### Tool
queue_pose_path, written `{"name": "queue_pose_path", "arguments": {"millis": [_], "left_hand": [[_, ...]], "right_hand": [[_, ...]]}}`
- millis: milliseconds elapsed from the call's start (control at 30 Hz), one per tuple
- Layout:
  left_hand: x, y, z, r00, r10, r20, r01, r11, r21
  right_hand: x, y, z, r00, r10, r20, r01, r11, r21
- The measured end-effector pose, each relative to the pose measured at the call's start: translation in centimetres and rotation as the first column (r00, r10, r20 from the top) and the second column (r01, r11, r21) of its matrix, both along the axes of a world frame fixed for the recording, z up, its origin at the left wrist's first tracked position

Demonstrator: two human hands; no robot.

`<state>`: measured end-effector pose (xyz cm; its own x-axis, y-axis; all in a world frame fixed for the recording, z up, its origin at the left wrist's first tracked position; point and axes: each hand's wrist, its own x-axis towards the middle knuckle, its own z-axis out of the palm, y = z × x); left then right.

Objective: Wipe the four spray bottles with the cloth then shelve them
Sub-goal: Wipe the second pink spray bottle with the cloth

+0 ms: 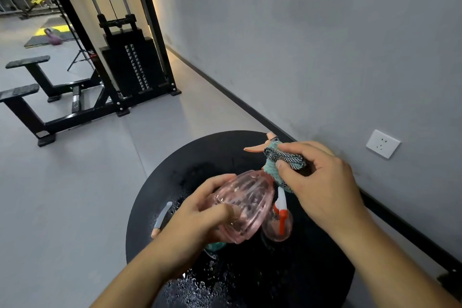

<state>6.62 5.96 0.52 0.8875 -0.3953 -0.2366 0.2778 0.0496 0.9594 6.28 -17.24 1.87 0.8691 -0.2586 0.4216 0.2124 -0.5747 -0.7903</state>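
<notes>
The ribbed, clear pink plastic spray bottle (243, 205) looks slick, and water beads on the round black tabletop (175, 177); if the left hand (197, 217) slackens while the right hand (322, 182) rubs, the bottle could slip down onto the smaller pink bottle with a red-and-white trigger (278, 222) directly below it. The left fingers curl around the bottle's body, thumb across its near side. The right fingers pinch the teal cloth with its black-and-white checked edge (280, 162) around the neck, just behind the peach nozzle.
</notes>
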Motion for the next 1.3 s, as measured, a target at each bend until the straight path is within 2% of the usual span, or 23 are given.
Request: {"name": "queue_pose_path", "arguments": {"millis": [133,267,433,533,633,800,933,1100,1233,1300], "left_hand": [[-0.2,0.3,0.3,0.999,-0.035,-0.02,0.034,0.997,-0.07],[-0.2,0.4,0.3,0.998,-0.053,-0.037,0.049,0.994,-0.103],[-0.3,0.5,-0.2,0.999,-0.016,-0.042,0.011,0.994,-0.113],[-0.3,0.5,0.1,0.999,-0.026,-0.038,0.022,0.994,-0.111],[-0.2,0.2,0.3,0.999,-0.018,-0.03,0.015,0.995,-0.098],[-0.2,0.4,0.1,0.999,0.035,-0.032,-0.036,0.998,-0.044],[-0.2,0.4,0.5,0.999,0.004,-0.032,-0.004,1.0,-0.014],[-0.2,0.5,0.4,0.999,-0.002,-0.036,0.003,1.0,0.028],[-0.3,0.4,0.7,0.999,-0.043,-0.011,0.043,0.997,0.06],[-0.3,0.4,0.8,0.999,-0.049,0.003,0.049,0.997,0.066]], "right_hand": [[0.1,-0.5,-0.2,1.0,-0.02,0.009,0.021,0.997,-0.074],[0.3,-1.4,0.1,0.996,-0.091,0.001,0.091,0.996,-0.02],[-0.3,-0.3,0.3,1.0,0.004,0.004,-0.004,0.999,-0.04],[-0.2,-1.0,0.2,0.999,-0.034,-0.028,0.032,0.998,-0.051],[0.0,-1.5,0.2,0.996,-0.084,-0.021,0.083,0.996,-0.044],[-0.1,-1.2,0.1,0.995,0.025,-0.101,-0.032,0.997,-0.073],[0.3,-1.9,-0.1,0.994,-0.099,-0.046,0.097,0.994,-0.045],[-0.1,-0.9,-0.4,0.999,0.026,-0.044,-0.029,0.996,-0.086],[0.4,-1.8,-0.4,0.994,-0.107,0.013,0.108,0.992,-0.06],[0.4,-1.6,-0.4,0.995,-0.098,0.027,0.1,0.993,-0.057]]}}
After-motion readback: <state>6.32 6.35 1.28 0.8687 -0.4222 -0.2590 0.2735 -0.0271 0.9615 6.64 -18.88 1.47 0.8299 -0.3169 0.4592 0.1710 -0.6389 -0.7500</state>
